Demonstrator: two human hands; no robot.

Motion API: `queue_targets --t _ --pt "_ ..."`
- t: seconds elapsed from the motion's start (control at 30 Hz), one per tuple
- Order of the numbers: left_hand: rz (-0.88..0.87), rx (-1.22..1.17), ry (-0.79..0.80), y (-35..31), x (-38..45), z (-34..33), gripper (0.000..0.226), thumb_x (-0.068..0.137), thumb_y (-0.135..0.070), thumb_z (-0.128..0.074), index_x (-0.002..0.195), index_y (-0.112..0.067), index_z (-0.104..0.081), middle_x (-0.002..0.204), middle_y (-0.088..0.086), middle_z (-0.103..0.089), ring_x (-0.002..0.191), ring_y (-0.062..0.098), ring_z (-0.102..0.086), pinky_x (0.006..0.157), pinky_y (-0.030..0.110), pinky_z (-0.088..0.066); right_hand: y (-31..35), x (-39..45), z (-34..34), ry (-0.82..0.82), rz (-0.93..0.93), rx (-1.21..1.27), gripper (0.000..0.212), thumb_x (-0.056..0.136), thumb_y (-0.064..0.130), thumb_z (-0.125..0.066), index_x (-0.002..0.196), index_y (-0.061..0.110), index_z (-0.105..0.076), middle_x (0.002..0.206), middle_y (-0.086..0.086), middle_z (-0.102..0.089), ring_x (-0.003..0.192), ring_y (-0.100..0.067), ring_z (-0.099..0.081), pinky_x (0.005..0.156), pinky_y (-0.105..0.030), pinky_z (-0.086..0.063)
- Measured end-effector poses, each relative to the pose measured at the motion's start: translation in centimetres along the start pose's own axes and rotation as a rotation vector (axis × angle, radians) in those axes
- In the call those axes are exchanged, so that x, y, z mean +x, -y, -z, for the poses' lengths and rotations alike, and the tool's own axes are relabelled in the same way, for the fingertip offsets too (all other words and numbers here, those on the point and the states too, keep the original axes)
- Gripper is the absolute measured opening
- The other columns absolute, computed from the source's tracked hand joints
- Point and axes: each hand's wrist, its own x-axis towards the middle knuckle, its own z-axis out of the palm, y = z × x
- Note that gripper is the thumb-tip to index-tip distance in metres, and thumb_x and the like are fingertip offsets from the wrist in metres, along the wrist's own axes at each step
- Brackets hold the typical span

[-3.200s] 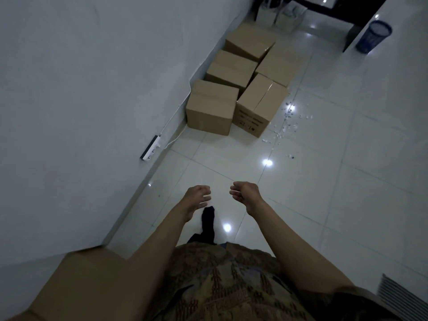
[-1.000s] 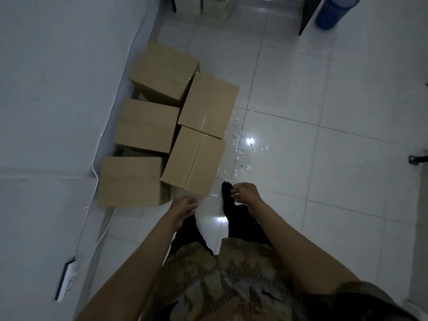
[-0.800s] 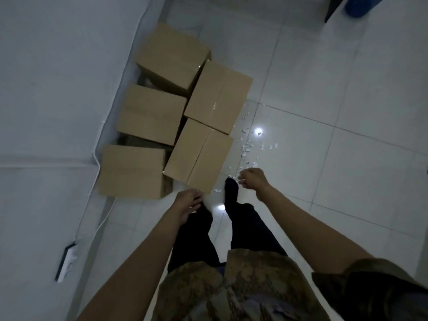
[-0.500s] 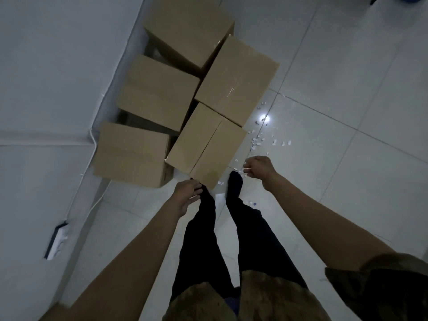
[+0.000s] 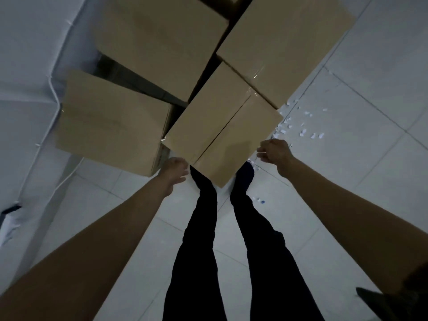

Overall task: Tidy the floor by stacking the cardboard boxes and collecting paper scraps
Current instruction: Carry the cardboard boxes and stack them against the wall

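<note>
Now both hands, left hand [image 5: 173, 171] and right hand [image 5: 274, 151], loosely curled and holding nothing, flank the nearest cardboard box [image 5: 223, 128], apparently to lift it for stacking.

Cardboard boxes: four in view.
- nearest box [image 5: 222, 135], centre
- box by the wall [image 5: 111, 121], 9 o'clock of it
- box [image 5: 162, 35], 11 o'clock
- box [image 5: 284, 42], 1 o'clock

Paper scraps [image 5: 301, 126]: many, too small to count, 3 o'clock.

Hands: two, left hand [image 5: 173, 172], right hand [image 5: 274, 150].
</note>
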Motion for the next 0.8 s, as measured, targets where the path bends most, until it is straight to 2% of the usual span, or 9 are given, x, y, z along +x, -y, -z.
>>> queue_targets --t 0.1,0.17,0.23,0.27,0.4,0.47,0.57,0.7,0.8 --pt "-0.033 0.004 -0.068 -0.6 4.3 1.0 0.045 0.097 -0.015 -0.056 0.141 -0.016 -0.043 0.132 0.009 -0.051 0.11 0.024 -0.055 0.085 0.036 -0.052 0.0 3.5 -0.4 -0.052 -0.012 -0.049 0.021 0.098 0.001 -0.048 0.077 0.004 -0.053 0.077 -0.016 -0.056 0.063 -0.021 -0.056 0.062 -0.028 -0.046" --pt "-0.06 0.041 -0.116 -0.8 7.1 1.8 0.057 0.095 -0.018 -0.06 0.147 -0.023 -0.036 0.144 0.008 -0.045 0.119 0.026 -0.052 0.09 0.038 -0.053 -0.1 5.8 -0.6 -0.095 -0.004 -0.072 0.007 0.094 0.002 -0.053 0.1 -0.002 -0.055 0.09 -0.022 -0.056 0.065 -0.024 -0.057 0.066 -0.033 -0.048" --pt "-0.09 0.085 -0.16 -1.0 9.2 2.6 0.067 0.092 -0.02 -0.062 0.151 -0.028 -0.029 0.144 0.005 -0.045 0.121 0.026 -0.052 0.096 0.041 -0.052 -0.4 8.5 -0.6 -0.147 -0.006 -0.118 0.052 0.085 0.014 -0.064 0.131 0.0 -0.043 0.111 -0.026 -0.058 0.076 -0.028 -0.061 0.079 -0.042 -0.055" --pt "-0.107 0.099 -0.172 -1.0 10.1 2.9 0.072 0.09 -0.021 -0.063 0.151 -0.03 -0.026 0.141 0.004 -0.049 0.119 0.027 -0.053 0.098 0.042 -0.051 -0.4 9.5 -0.4 -0.178 0.003 -0.139 0.066 0.081 0.019 -0.066 0.138 0.003 -0.036 0.119 -0.024 -0.056 0.084 -0.029 -0.061 0.088 -0.047 -0.055" --pt "-0.127 0.09 -0.157 -0.6 13.7 4.3 0.082 0.075 -0.025 -0.065 0.146 -0.037 -0.027 0.129 0.007 -0.057 0.115 0.037 -0.058 0.098 0.049 -0.049 0.9 12.0 -0.8 -0.261 0.043 -0.134 0.078 0.085 0.014 -0.063 0.15 0.011 -0.02 0.127 -0.01 -0.046 0.112 -0.03 -0.055 0.1 -0.049 -0.051" --pt "-0.15 0.037 -0.175 -0.4 14.8 4.3 0.07 0.073 -0.021 -0.064 0.134 -0.038 -0.034 0.122 0.008 -0.058 0.106 0.034 -0.06 0.097 0.05 -0.05 1.5 13.0 -1.2 -0.274 0.052 -0.142 0.085 0.081 0.017 -0.065 0.152 0.016 -0.018 0.14 -0.012 -0.045 0.122 -0.032 -0.052 0.102 -0.049 -0.049" --pt "-0.212 -0.018 -0.269 -0.6 14.5 3.9 0.053 0.075 -0.017 -0.063 0.118 -0.039 -0.041 0.107 0.003 -0.062 0.093 0.028 -0.062 0.092 0.047 -0.054 2.1 13.8 -1.7 -0.279 0.05 -0.178 0.08 0.083 0.021 -0.066 0.149 0.017 -0.022 0.139 -0.011 -0.048 0.119 -0.031 -0.053 0.098 -0.045 -0.052" --pt "-0.305 0.022 -0.279 -0.4 14.0 3.0 0.063 0.084 -0.011 -0.06 0.135 -0.039 -0.037 0.119 0.0 -0.058 0.09 0.017 -0.059 0.078 0.026 -0.051 2.3 15.0 -1.7 -0.296 0.073 -0.196 0.075 0.075 0.028 -0.07 0.139 0.012 -0.034 0.13 -0.011 -0.054 0.112 -0.031 -0.058 0.083 -0.046 -0.06" --pt "-0.33 0.054 -0.245 -0.3 14.2 2.4 0.077 0.086 -0.013 -0.062 0.145 -0.046 -0.025 0.128 -0.011 -0.05 0.101 0.012 -0.056 0.088 0.024 -0.045 2.0 15.5 -1.6 -0.291 0.065 -0.223 0.076 0.07 0.033 -0.071 0.136 0.012 -0.039 0.129 -0.01 -0.056 0.111 -0.032 -0.059 0.08 -0.045 -0.061"
